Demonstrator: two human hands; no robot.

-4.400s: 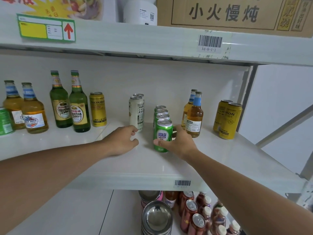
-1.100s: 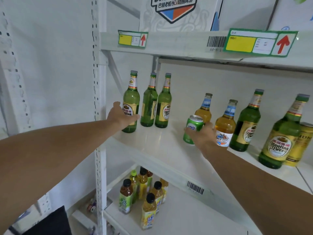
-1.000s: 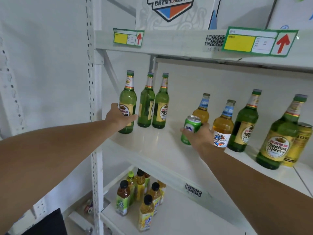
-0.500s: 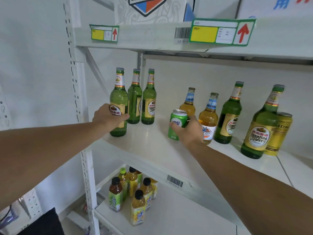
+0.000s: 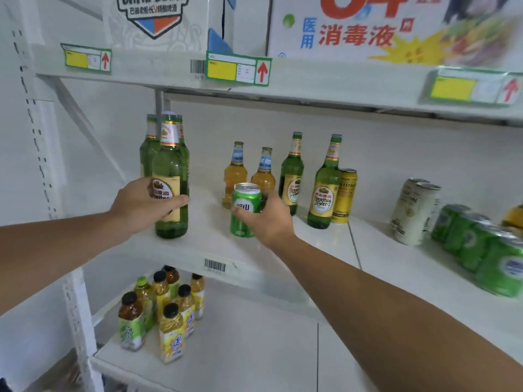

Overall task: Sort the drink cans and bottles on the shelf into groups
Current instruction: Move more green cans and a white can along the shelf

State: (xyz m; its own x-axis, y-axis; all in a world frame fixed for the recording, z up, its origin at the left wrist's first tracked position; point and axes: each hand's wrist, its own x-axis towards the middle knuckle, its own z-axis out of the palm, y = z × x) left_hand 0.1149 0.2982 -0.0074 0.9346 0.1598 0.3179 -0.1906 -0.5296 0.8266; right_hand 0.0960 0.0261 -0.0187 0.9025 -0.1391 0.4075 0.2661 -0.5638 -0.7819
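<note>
My left hand (image 5: 143, 203) grips a tall green beer bottle (image 5: 169, 165) near the front left of the white shelf (image 5: 215, 247); two more green bottles (image 5: 148, 148) stand behind it. My right hand (image 5: 267, 219) holds a green can (image 5: 244, 205) upright, about at shelf level. Behind the can stand two amber bottles (image 5: 235, 174), then two green bottles (image 5: 325, 182) and a yellow can (image 5: 345, 196). At the right are white cans (image 5: 411, 210) and a row of green cans (image 5: 478, 241).
Cardboard boxes (image 5: 382, 26) sit on the shelf above, its edge carrying yellow price tags (image 5: 237, 69). The lower shelf holds several small tea bottles (image 5: 161, 309). A perforated white upright (image 5: 42, 165) stands at the left.
My left hand has drawn the green bottle forward, away from the other two. My right hand has carried the green can forward and rightward. The view has swung right, revealing the cans.
</note>
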